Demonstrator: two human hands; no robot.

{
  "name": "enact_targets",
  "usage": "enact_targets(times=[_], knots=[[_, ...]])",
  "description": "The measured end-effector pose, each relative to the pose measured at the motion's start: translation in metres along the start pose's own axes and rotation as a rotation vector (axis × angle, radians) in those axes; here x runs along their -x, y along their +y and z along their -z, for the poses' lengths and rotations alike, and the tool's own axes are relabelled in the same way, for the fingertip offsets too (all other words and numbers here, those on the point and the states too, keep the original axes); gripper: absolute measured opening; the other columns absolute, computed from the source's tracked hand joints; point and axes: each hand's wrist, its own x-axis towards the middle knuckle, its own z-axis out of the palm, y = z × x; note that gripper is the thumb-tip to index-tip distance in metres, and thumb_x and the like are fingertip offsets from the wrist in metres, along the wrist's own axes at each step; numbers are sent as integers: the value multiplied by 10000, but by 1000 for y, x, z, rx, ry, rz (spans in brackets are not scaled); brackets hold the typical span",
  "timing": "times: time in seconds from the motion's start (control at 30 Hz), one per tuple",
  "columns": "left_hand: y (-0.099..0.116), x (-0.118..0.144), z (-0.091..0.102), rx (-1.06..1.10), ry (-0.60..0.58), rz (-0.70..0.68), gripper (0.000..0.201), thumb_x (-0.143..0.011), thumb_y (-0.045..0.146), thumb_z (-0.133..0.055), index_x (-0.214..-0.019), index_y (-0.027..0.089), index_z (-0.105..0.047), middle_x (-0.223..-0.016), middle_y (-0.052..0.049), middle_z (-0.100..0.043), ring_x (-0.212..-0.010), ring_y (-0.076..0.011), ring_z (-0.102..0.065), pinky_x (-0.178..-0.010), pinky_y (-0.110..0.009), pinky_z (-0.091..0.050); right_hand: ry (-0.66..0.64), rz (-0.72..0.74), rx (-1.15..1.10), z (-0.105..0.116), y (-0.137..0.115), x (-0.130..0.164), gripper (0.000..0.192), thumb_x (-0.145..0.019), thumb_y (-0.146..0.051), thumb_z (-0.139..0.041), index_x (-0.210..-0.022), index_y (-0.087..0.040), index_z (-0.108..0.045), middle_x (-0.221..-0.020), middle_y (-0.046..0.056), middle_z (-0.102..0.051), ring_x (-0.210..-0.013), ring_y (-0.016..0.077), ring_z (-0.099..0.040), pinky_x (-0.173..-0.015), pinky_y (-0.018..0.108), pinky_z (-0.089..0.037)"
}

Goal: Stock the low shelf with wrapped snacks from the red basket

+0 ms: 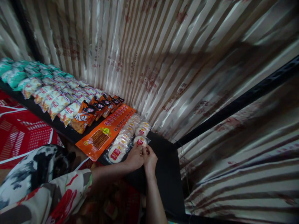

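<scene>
My left hand (135, 157) and my right hand (149, 158) meet at the near end of a row of clear packets of round white cakes with red labels. Both hands pinch the nearest packet (140, 140), which lies flat on the black shelf (168, 168). A second row of the same white cake packets (119, 146) runs just to the left, touching my left hand. My left arm wears a patterned sleeve of white, black and red.
Left of the cakes lie long orange packets (107, 129), then dark orange snack bags (85, 119), white-and-orange bags (52, 101) and teal bags (14, 74) along the shelf. A striped curtain (163, 56) backs the shelf. A red crate (21, 133) sits below left.
</scene>
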Motion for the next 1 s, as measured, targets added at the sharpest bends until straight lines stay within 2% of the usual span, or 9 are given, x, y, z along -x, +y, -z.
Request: enact_targets(times=[0.13, 0.3, 0.5, 0.6, 0.7, 0.9, 1.0], knots=[[-3, -9, -5, 33, 16, -2, 439, -778, 185, -452, -1202, 116, -541, -1281, -140, -508, -1146, -242, -494, -1003, -330, -370, 20, 6, -11, -3, 10, -9, 424, -720, -496, -553, -917, -145, -686, -766, 63, -663, -615, 151, -599, -612, 249, -466], [-10, -23, -12, -26, 52, 27, 422, -776, 166, -458, -1179, 107, -566, -1283, -152, -505, -1212, -273, -431, -1036, -355, -321, 6, -26, -52, -11, 14, -19, 412, -718, -471, -553, -931, -145, -687, -796, 68, -662, -634, 147, -593, -606, 243, -465], [-28, -36, -17, -35, 62, 27, 422, -757, 168, -482, -1169, 171, -577, -1320, -103, -489, -1256, -270, -383, -1082, -382, -244, 21, -71, -118, -18, 12, -24, 433, -702, -430, -559, -1013, -145, -654, -682, 26, -632, -593, 143, -583, -573, 241, -469], [-33, -40, -20, -37, 71, 15, 430, -758, 156, -471, -1175, 146, -572, -1335, -121, -474, -1295, -281, -329, -1097, -399, -211, -6, -66, -124, -18, 15, -23, 430, -704, -419, -561, -1030, -151, -646, -731, 37, -647, -642, 155, -600, -621, 257, -479], [-33, -43, -23, -43, 73, 7, 415, -779, 176, -454, -1174, 120, -572, -1339, -136, -467, -1317, -294, -289, -1109, -408, -182, -7, -55, -110, -18, 17, -23, 418, -700, -402, -563, -1013, -139, -651, -798, 61, -655, -686, 163, -603, -662, 272, -479], [-28, -46, -28, -90, 89, -27, 393, -839, 177, -356, -1166, 131, -570, -1299, -123, -513, -1303, -278, -316, -1120, -431, -145, -32, -35, -100, -19, 20, -24, 409, -704, -375, -544, -1023, -142, -647, -840, 64, -644, -711, 163, -596, -676, 280, -478], [-32, -46, -27, -65, 72, -57, 397, -834, 160, -353, -1167, 148, -569, -1279, -112, -535, -1311, -277, -306, -1125, -436, -124, 4, -42, -112, -20, 20, -23, 429, -693, -355, -548, -1068, -160, -624, -851, 53, -642, -695, 150, -588, -674, 273, -475]])
